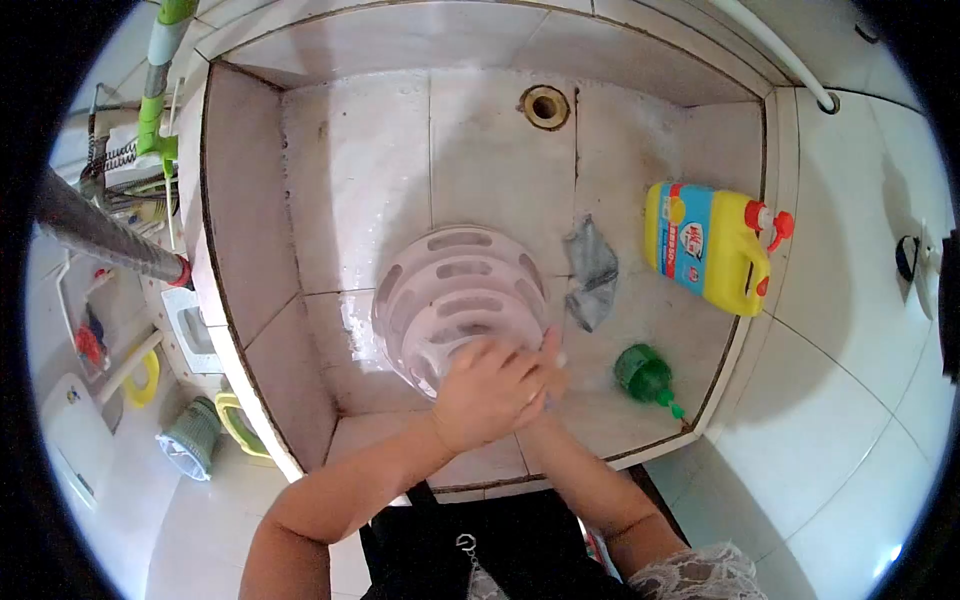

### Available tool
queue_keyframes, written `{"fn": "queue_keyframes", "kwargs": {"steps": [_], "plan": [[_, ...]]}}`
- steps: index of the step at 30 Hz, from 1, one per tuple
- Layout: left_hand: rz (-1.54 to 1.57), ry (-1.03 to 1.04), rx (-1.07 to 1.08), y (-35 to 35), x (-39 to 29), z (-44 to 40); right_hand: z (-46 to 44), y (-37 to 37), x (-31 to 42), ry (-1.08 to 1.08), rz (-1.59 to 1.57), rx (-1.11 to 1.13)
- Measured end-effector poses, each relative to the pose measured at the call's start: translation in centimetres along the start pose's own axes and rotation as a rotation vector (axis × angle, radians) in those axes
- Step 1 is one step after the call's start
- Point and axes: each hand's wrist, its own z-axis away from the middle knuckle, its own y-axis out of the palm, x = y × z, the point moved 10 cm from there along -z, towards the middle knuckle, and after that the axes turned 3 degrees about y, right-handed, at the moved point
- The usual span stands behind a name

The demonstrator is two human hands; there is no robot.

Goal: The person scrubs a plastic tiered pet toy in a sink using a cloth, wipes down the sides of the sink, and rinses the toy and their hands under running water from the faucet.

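Observation:
Both of my hands are together at the near edge of a pale pink tiered piece with oval slots, which rests on the floor of a tiled basin. My left hand comes from the left and lies over my right hand, which is mostly covered and smeared by motion. Whatever lies between the palms is hidden. Right of the pink piece is a crumpled grey cloth, flat on the tiles. A green bottle lies on its side to the right of my hands.
A yellow jug with a red cap lies by the basin's right wall. The drain is at the far side. Outside the left rim are a green pole, a dark pole and a small basket.

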Motion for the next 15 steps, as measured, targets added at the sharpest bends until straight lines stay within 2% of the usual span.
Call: {"fn": "queue_keyframes", "kwargs": {"steps": [3,6,8,9,10,12,14,15], "plan": [[-0.037,0.016,-0.189,-0.7,1.6,2.8,-2.5,0.8,1.3,-0.005,0.293,0.157],[-0.034,0.131,-0.346,-1.8,1.0,2.9,-5.3,9.0,2.6,-0.195,1.147,0.652],[-0.041,0.120,-0.342,-2.0,0.9,2.8,-0.5,17.2,5.0,-0.165,1.693,0.930],[-0.042,0.113,-0.342,-2.0,0.9,2.9,0.5,19.5,2.5,-0.258,1.787,1.041],[-0.039,0.097,-0.335,-1.3,1.1,3.6,1.7,20.7,0.4,-0.353,1.879,1.153],[-0.030,0.061,-0.321,-0.5,2.0,4.8,3.5,21.0,1.5,-0.316,1.849,1.089],[-0.035,0.077,-0.302,-0.5,1.7,4.3,2.2,20.4,1.2,-0.159,1.809,1.185],[-0.036,0.090,-0.305,-0.8,1.6,3.6,-0.9,17.3,2.1,0.005,1.389,1.021]]}}
